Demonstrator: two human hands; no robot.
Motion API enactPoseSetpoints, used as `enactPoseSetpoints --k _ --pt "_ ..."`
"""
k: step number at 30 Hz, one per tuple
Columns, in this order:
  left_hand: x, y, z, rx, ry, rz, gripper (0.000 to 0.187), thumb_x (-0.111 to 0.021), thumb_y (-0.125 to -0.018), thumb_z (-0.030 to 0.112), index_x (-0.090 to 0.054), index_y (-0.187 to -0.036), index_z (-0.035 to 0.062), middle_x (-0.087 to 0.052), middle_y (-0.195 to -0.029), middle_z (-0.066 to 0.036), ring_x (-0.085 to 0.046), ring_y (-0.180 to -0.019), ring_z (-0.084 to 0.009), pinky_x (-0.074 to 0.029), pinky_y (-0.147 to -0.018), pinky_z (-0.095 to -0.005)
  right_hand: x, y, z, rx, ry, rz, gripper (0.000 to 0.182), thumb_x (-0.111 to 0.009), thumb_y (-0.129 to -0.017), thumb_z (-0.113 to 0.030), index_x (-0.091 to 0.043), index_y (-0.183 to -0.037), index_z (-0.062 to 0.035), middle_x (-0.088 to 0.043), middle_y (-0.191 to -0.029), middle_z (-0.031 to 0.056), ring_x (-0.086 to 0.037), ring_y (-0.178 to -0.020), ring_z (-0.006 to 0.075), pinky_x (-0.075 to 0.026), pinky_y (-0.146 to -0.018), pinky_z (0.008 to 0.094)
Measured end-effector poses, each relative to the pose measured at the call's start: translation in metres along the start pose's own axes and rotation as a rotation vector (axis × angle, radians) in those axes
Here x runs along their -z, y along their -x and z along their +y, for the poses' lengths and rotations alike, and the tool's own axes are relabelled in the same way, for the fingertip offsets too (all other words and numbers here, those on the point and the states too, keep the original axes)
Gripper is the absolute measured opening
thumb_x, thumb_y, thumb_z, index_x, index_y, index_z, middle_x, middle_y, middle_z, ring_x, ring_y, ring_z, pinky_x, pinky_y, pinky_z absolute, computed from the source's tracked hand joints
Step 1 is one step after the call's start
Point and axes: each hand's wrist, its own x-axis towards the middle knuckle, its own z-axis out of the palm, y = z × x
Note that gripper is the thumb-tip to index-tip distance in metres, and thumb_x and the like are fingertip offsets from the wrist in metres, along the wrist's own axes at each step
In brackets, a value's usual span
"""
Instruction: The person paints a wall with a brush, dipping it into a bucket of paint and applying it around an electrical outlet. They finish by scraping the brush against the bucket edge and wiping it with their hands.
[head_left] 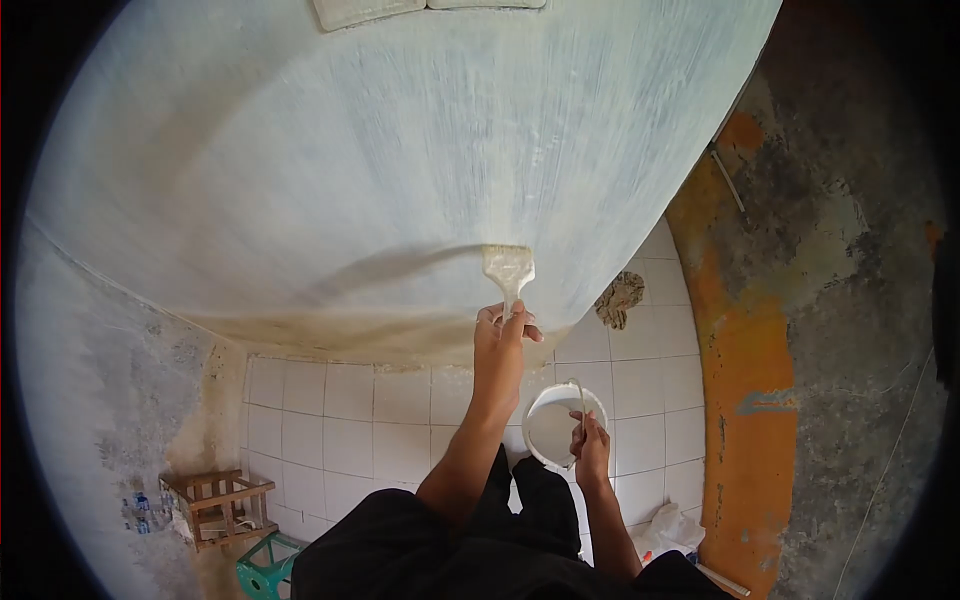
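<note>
My left hand (508, 323) is closed round the handle of a wide paintbrush (510, 265), which points up with its bristles at the wall (420, 200). Streaky white paint covers much of that wall, and a brownish bare band runs along its foot. Lower and to the right, my right hand (591, 442) grips the wire handle of a white bucket (532, 420). Whitish paint (550, 428) shows inside the bucket, which hangs or stands in front of my legs.
White tiles (402, 448) cover the floor. A crumpled cloth (620, 298) lies by the wall at right. At lower left are a wooden frame (222, 508) and a green stool (262, 572); a plastic bag (672, 530) lies at lower right, near the orange-and-grey wall (750, 400).
</note>
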Motion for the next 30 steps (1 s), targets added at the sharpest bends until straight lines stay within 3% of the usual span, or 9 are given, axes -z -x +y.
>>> enactPoseSetpoints --k 2,5,10,15,21,24,25,28,30 --pt "-0.006 0.010 0.017 -0.071 0.029 -0.037 0.031 -0.057 -0.098 0.027 -0.049 -0.110 -0.0007 -0.059 -0.084 -0.003 -0.056 -0.072 -0.0116 -0.036 -0.070 -0.0259 -0.001 0.001 -0.001 -0.022 0.011 -0.001 0.042 -0.046 -0.103 -0.038 -0.062 -0.107 0.0008 -0.037 -0.062 -0.0054 -0.027 -0.050 0.0033 -0.020 -0.045 0.0223" --pt "-0.007 0.019 0.036 -0.204 0.033 -0.065 0.029 -0.056 -0.099 0.026 -0.051 -0.108 -0.0008 -0.059 -0.082 -0.004 -0.055 -0.071 -0.0116 -0.038 -0.069 -0.0264 0.002 0.004 0.001 -0.050 0.006 -0.002 0.040 -0.046 -0.103 -0.037 -0.061 -0.110 -0.0007 -0.038 -0.064 -0.0043 -0.028 -0.050 0.0036 -0.021 -0.046 0.0217" --pt "-0.001 0.002 0.028 -0.247 0.015 -0.093 0.020 -0.051 -0.101 0.016 -0.053 -0.109 -0.0022 -0.058 -0.083 -0.006 -0.054 -0.071 -0.0106 -0.046 -0.065 -0.0252 0.009 0.011 0.008 -0.060 0.010 0.004 0.037 -0.046 -0.103 -0.036 -0.061 -0.107 -0.0026 -0.038 -0.064 -0.0041 -0.027 -0.051 0.0034 -0.021 -0.046 0.0219" --pt "0.023 -0.033 -0.064 -0.230 -0.110 0.001 0.020 -0.052 -0.101 0.019 -0.055 -0.106 -0.0001 -0.058 -0.082 -0.005 -0.052 -0.067 -0.0088 -0.045 -0.061 -0.0239 0.012 0.012 0.014 -0.054 0.005 0.022 0.035 -0.045 -0.103 -0.035 -0.060 -0.104 -0.0033 -0.036 -0.064 -0.0045 -0.025 -0.051 0.0036 -0.021 -0.047 0.0218" --pt "0.078 -0.047 -0.201 -0.103 -0.212 0.100 0.025 -0.053 -0.100 0.023 -0.057 -0.101 -0.0013 -0.058 -0.079 -0.005 -0.053 -0.063 -0.0097 -0.045 -0.056 -0.0243 0.016 0.007 0.009 -0.036 0.006 0.075 0.034 -0.045 -0.103 -0.034 -0.061 -0.102 -0.0042 -0.039 -0.064 -0.0052 -0.028 -0.052 0.0030 -0.020 -0.047 0.0217" --pt "0.114 -0.049 -0.252 0.043 -0.417 0.162 0.028 -0.052 -0.100 0.025 -0.059 -0.101 -0.0025 -0.060 -0.076 -0.006 -0.054 -0.059 -0.0108 -0.045 -0.054 -0.0248 0.019 0.009 0.005 -0.008 0.021 0.084 0.034 -0.045 -0.103 -0.034 -0.059 -0.102 -0.0038 -0.035 -0.063 -0.0049 -0.026 -0.052 0.0039 -0.021 -0.047 0.0219" --pt "0.126 -0.048 -0.266 0.051 -0.385 0.203 0.026 -0.054 -0.098 0.023 -0.061 -0.097 -0.0025 -0.062 -0.072 -0.009 -0.054 -0.052 -0.0130 -0.045 -0.051 -0.0274 0.019 0.009 0.003 0.001 0.027 0.084 0.034 -0.044 -0.103 -0.035 -0.058 -0.102 -0.0035 -0.033 -0.063 -0.0047 -0.025 -0.052 0.0044 -0.021 -0.047 0.0221" --pt "0.150 -0.049 -0.282 0.220 -0.290 0.304 0.028 -0.055 -0.098 0.023 -0.061 -0.094 -0.0040 -0.062 -0.072 -0.009 -0.055 -0.053 -0.0135 -0.046 -0.050 -0.0281 0.023 0.011 0.000 0.001 0.035 0.098 0.034 -0.045 -0.103 -0.035 -0.058 -0.101 -0.0036 -0.033 -0.063 -0.0047 -0.025 -0.052 0.0046 -0.021 -0.048 0.0222" --pt "0.158 -0.053 -0.278 0.217 -0.281 0.359 0.031 -0.056 -0.098 0.025 -0.062 -0.091 -0.0052 -0.062 -0.071 -0.009 -0.056 -0.054 -0.0134 -0.046 -0.050 -0.0276 0.023 0.013 -0.001 0.008 0.039 0.097 0.033 -0.045 -0.103 -0.034 -0.058 -0.101 -0.0038 -0.034 -0.063 -0.0046 -0.026 -0.052 0.0045 -0.021 -0.047 0.0220"
